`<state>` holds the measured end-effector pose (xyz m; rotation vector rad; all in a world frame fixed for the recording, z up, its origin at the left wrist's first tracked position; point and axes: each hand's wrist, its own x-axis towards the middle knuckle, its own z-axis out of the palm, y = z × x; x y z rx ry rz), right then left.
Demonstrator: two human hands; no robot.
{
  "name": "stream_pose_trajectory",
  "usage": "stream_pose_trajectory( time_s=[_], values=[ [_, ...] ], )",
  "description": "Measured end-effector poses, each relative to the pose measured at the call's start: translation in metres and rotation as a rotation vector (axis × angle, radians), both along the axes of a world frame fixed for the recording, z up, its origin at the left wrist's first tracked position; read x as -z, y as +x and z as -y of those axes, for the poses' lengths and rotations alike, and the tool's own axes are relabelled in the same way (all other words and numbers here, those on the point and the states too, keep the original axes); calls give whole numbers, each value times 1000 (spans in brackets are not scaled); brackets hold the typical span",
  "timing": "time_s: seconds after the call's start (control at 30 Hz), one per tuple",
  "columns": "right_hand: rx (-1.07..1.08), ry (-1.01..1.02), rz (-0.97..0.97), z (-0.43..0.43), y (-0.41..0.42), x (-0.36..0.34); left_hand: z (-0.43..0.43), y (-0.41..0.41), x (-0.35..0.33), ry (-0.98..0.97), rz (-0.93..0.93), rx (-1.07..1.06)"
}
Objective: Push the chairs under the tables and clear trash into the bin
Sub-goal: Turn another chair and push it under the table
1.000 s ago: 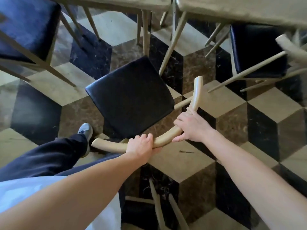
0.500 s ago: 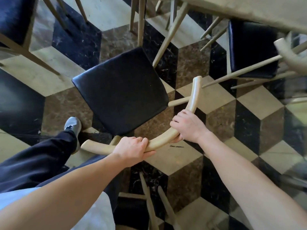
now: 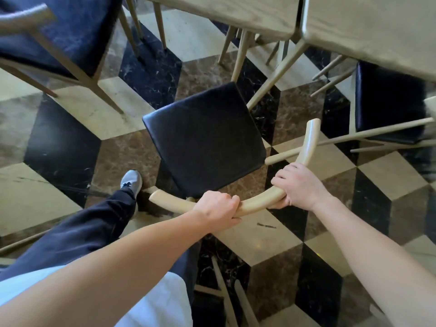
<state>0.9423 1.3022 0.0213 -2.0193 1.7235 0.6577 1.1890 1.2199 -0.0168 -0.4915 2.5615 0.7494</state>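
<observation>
A chair with a black padded seat (image 3: pixel 203 140) and a curved pale wooden backrest (image 3: pixel 309 142) stands on the floor in front of me. My left hand (image 3: pixel 217 210) grips the backrest near its middle. My right hand (image 3: pixel 297 185) grips the same rail a little further right. The seat's far corner lies just short of the edge of a light wooden table (image 3: pixel 236 13). A second wooden table (image 3: pixel 377 31) adjoins it on the right.
Another black-seated chair (image 3: pixel 70 31) stands at the upper left. A third chair (image 3: pixel 387 100) sits partly under the right table. Wooden legs of another chair (image 3: pixel 226 296) show behind me. My left foot in a grey shoe (image 3: pixel 132 182) is beside the held chair. The floor is patterned marble.
The chair has slid forward toward the tables, with both hands staying on its backrest. My left foot has stepped forward beside it.
</observation>
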Motion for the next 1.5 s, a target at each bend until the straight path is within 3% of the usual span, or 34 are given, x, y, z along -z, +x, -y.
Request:
stream_pose_trajectory(
  time_s=[0.37,0.63,0.87,1.17,1.5],
  values=[
    [77,-59,-12,-1,20,7,22,6,-20,-76,94,82],
    [335,-127,40,5,119,29,91,63,-28,-152,187,319],
    [466,-227,83,85,203,32,199,117,-26,-253,198,442],
    [450,-468,77,159,266,58,293,178,-11,-263,115,422],
    [353,-379,40,220,284,72,342,212,14,-241,57,360]
  ],
)
